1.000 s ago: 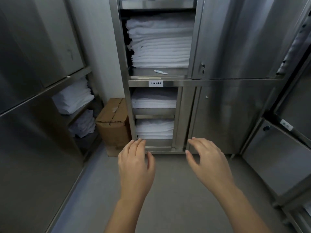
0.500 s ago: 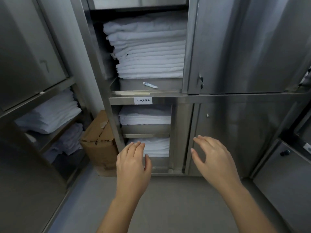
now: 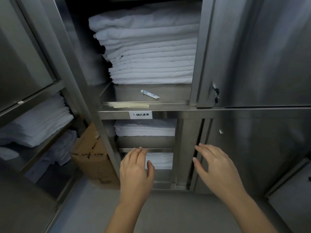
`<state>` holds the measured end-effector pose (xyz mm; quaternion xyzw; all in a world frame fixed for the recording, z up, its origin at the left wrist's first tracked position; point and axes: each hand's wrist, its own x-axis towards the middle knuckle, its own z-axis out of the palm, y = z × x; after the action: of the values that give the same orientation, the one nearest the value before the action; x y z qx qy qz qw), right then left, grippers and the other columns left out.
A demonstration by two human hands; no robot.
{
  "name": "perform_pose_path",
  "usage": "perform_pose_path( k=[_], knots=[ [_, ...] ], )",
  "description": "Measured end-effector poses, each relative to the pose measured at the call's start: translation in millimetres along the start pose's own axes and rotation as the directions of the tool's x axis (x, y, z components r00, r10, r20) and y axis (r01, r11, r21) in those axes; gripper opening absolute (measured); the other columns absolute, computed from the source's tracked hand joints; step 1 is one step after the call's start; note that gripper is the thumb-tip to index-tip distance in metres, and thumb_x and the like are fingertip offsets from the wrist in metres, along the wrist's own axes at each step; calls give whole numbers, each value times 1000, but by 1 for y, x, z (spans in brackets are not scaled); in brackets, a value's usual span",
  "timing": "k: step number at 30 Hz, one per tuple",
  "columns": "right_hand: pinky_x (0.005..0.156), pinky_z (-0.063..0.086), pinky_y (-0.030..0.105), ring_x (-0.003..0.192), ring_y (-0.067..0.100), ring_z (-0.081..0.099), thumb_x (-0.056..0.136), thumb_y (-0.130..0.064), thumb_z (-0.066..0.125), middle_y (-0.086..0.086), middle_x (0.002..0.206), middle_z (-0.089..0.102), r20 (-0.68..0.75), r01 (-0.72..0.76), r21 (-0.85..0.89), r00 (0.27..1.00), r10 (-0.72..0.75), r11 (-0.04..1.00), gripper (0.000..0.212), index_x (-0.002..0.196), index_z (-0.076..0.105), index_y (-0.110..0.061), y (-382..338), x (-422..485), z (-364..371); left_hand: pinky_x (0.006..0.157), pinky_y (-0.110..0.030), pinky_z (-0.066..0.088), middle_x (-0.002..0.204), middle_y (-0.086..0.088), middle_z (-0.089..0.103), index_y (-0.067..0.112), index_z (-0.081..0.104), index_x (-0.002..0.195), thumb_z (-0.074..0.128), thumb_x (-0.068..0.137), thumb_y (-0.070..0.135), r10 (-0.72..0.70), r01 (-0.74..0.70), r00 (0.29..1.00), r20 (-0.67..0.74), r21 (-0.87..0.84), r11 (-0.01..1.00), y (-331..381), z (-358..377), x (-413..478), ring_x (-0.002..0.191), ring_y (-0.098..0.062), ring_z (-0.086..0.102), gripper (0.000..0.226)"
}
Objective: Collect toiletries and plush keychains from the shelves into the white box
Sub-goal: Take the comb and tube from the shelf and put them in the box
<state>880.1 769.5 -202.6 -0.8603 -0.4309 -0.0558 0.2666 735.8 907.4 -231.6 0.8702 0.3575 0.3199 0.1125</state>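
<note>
A small white toothpaste tube (image 3: 150,94) with blue print lies on the steel shelf (image 3: 170,93) in front of a tall stack of folded white sheets (image 3: 149,51). A pale yellow comb (image 3: 131,106) rests on the shelf's front ledge, just left of and below the tube. My left hand (image 3: 135,170) and my right hand (image 3: 217,169) are both raised in front of the lower compartments, fingers apart, holding nothing. Both hands are well below the tube and comb. No white box or plush keychain is in view.
A steel cabinet fills the view, with shut doors (image 3: 255,52) on the right. Folded white linen (image 3: 144,127) fills the lower shelves. A cardboard box (image 3: 90,153) stands on the floor at the left, beside open shelves with more white linen (image 3: 35,121).
The view has moved closer to the cabinet, so the shelf with the tube looks larger. Both hands stay raised and open, now nearer the lower shelves.
</note>
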Motion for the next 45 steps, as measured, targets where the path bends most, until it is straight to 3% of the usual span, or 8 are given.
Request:
perform_pose_path(
  k=[11, 19, 26, 45],
  knots=[
    [98, 42, 39, 112, 25, 55, 83, -19, 61, 8, 121, 62, 12, 58, -19, 998, -57, 998, 34, 116, 59, -9, -59, 160, 85, 94, -52, 43, 113, -19, 64, -1, 62, 108, 68, 75, 2, 28, -29, 999, -20, -63, 998, -105, 44, 148, 111, -36, 55, 34],
    [91, 44, 37, 105, 26, 59, 80, -18, 65, 9, 113, 66, -43, 60, -20, 997, -61, 998, 33, 111, 62, -8, -73, 233, 121, 94, -48, 42, 113, -18, 63, 1, 62, 107, 69, 74, 3, 86, -87, 996, -17, -61, 994, -149, 72, 222, 112, -35, 54, 34],
    [77, 47, 35, 95, 30, 58, 82, -17, 62, 12, 108, 64, -42, 90, -12, 995, -90, 996, 29, 109, 60, -7, -62, 288, 137, 95, -49, 42, 113, -17, 64, 1, 63, 107, 68, 75, 5, 95, -96, 995, -15, -39, 995, -159, 97, 251, 111, -35, 56, 33],
    [82, 43, 35, 100, 27, 54, 85, -19, 57, 8, 112, 61, 33, 152, 51, 988, -154, 987, 31, 116, 57, -13, -36, 353, 179, 90, -42, 45, 108, -15, 64, 3, 66, 103, 69, 78, 12, 86, -84, 995, -46, 43, 996, -166, 121, 262, 104, -30, 58, 26]
  ],
)
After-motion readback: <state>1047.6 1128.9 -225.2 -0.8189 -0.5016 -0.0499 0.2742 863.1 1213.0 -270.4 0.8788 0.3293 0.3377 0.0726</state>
